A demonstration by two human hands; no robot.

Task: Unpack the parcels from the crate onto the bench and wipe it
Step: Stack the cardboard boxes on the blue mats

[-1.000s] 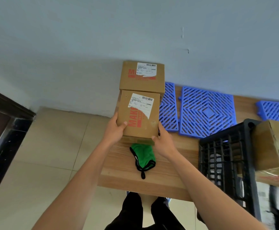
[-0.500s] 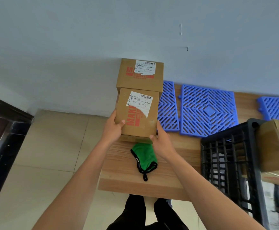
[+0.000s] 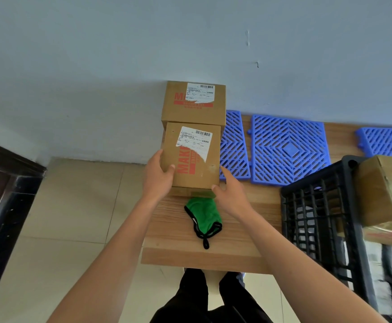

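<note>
Left hand (image 3: 159,177) on near parcel's (image 3: 192,157) side

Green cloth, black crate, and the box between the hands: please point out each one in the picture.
Green cloth (image 3: 204,213), head view, middle of the green fabric.
Black crate (image 3: 316,220), head view, its barred left wall.
Box between the hands (image 3: 201,169), head view, bare cardboard on its top face.

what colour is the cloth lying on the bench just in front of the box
Green with black edging and a black loop; the cloth shows best in the head view.
</note>
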